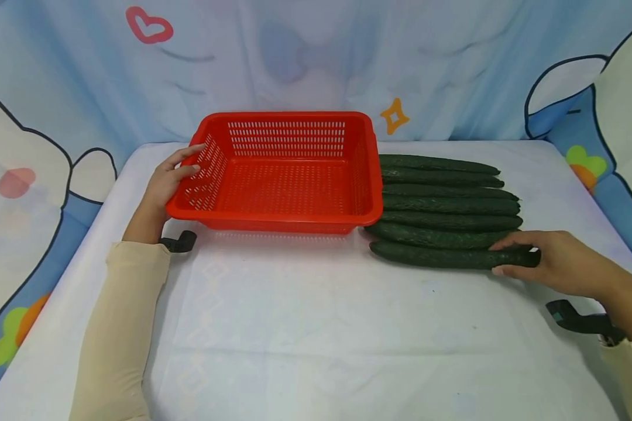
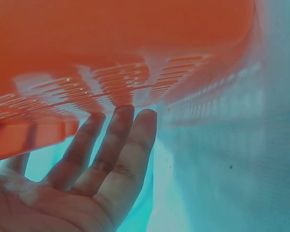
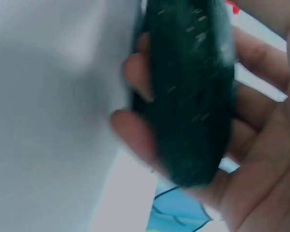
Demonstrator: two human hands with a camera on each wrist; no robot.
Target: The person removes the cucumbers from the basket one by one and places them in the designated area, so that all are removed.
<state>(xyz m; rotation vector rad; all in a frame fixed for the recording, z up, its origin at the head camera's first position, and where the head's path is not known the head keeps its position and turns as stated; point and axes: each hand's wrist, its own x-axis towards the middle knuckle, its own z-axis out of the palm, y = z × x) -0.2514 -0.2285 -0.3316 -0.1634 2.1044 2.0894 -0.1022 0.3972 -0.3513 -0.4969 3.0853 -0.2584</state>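
Observation:
A red plastic basket (image 1: 274,223) with slotted walls is at the back of the table. My left hand (image 1: 164,186) holds it by the left rim, with digits over the edge. In the left wrist view, three fingers (image 2: 117,164) extend against the underside of the basket (image 2: 111,29). To the right, my right hand (image 1: 560,263) grips the right end of the nearest cucumber (image 1: 437,255), long and dark green. In the right wrist view, fingers wrap around both sides of that cucumber (image 3: 191,96); its far end is out of that view.
Several more cucumbers (image 1: 450,204) lie side by side behind the held one, their left ends close to or hidden by the basket. A white cloth (image 1: 316,327) covers the table. A blue printed curtain (image 1: 316,58) hangs behind it.

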